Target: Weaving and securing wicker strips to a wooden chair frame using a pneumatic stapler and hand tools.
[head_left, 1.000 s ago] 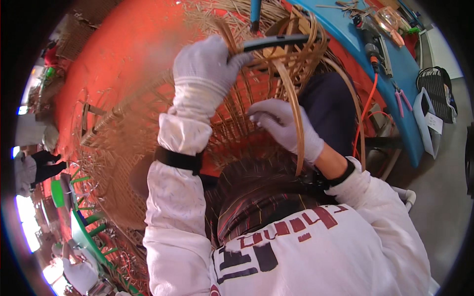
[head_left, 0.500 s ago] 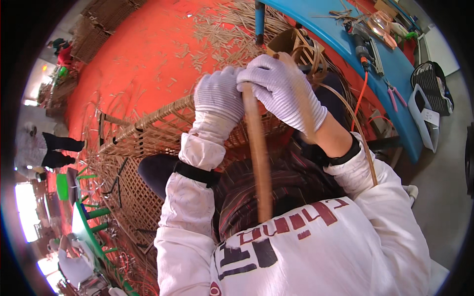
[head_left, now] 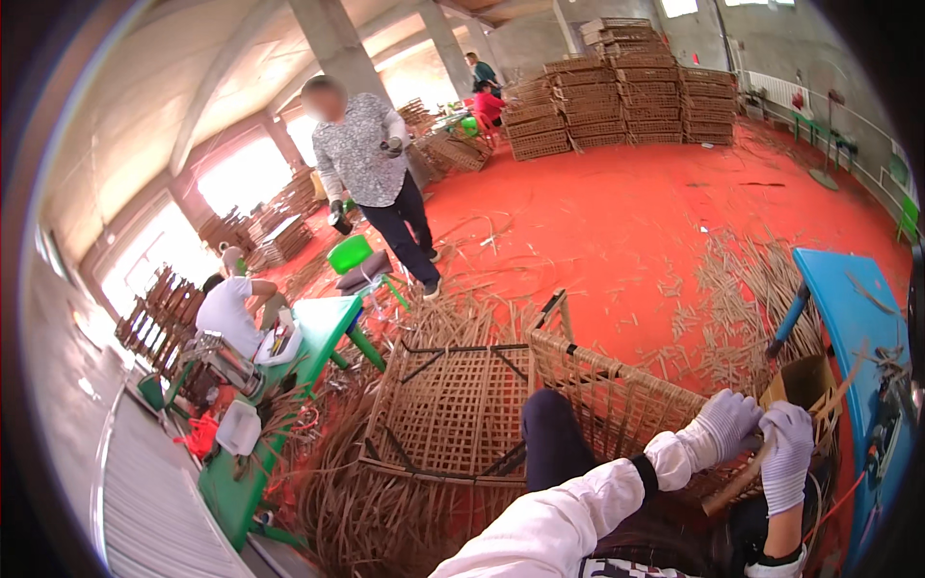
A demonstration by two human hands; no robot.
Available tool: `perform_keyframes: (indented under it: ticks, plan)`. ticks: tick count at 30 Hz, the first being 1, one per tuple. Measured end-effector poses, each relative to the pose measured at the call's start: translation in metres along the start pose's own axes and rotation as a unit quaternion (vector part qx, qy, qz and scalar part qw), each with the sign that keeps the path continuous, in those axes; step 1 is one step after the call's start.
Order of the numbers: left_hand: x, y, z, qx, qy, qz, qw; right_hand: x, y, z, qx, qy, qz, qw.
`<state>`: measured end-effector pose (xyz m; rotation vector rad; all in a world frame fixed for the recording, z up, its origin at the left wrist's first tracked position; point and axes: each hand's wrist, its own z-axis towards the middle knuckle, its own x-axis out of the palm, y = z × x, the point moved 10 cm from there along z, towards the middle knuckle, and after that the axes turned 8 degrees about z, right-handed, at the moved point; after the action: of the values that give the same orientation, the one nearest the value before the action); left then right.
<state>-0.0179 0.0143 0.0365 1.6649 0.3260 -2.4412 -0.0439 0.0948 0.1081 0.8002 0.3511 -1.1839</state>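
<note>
Both hands wear pale, ribbed work gloves and are close together at the lower right. My right hand (head_left: 787, 451) is closed on a flat brown rattan strip (head_left: 738, 485), which hangs slantwise from it. Beside it, my left hand (head_left: 728, 424) is bent with curled fingers at the end of a woven rattan frame's wrapped rim (head_left: 641, 376). Whatever its fingers grip is hidden. The frame's open-weave panel (head_left: 462, 409) spreads to the left, with black-wrapped edges, around my raised knee.
A blue bench (head_left: 853, 318) with tools stands right, beside a cardboard box (head_left: 802, 383). Rattan offcuts (head_left: 742, 289) litter the red floor. Left is a green table (head_left: 323, 323) with a seated person (head_left: 229, 313); another person (head_left: 361, 154) stands beyond. Stacked woven frames (head_left: 626, 96) line the back.
The view has swung up and left from my lap to the room, so my hands now appear lower right. They remain close together, with the strip still hanging from the right one.
</note>
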Motion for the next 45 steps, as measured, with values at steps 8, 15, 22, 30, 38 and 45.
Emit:
perform_keyframes:
  ticks: [8,15,22,30,38,45]
  plan:
    - [-0.002,0.0,0.006,0.004,-0.002,-0.03,1.0,-0.02,-0.073,-0.042,0.152,-0.065,0.104,0.981]
    - [-0.006,0.0,0.006,-0.006,-0.002,-0.047,0.999,-0.009,-0.03,-0.021,0.015,-0.005,0.014,1.0]
    - [-0.002,0.0,0.002,-0.007,-0.054,-0.033,0.998,-0.002,-0.063,-0.027,0.097,0.011,0.109,0.989]
    - [-0.005,-0.002,0.002,-0.005,-0.101,-0.036,0.994,-0.008,-0.078,-0.036,0.135,0.02,0.091,0.987]
    - [-0.008,0.001,0.001,-0.013,-0.123,-0.036,0.992,0.003,-0.071,-0.029,0.159,0.08,0.103,0.979]
    - [-0.02,0.001,-0.007,-0.005,-0.149,-0.025,0.989,0.006,-0.074,-0.032,0.151,0.07,0.109,0.98]
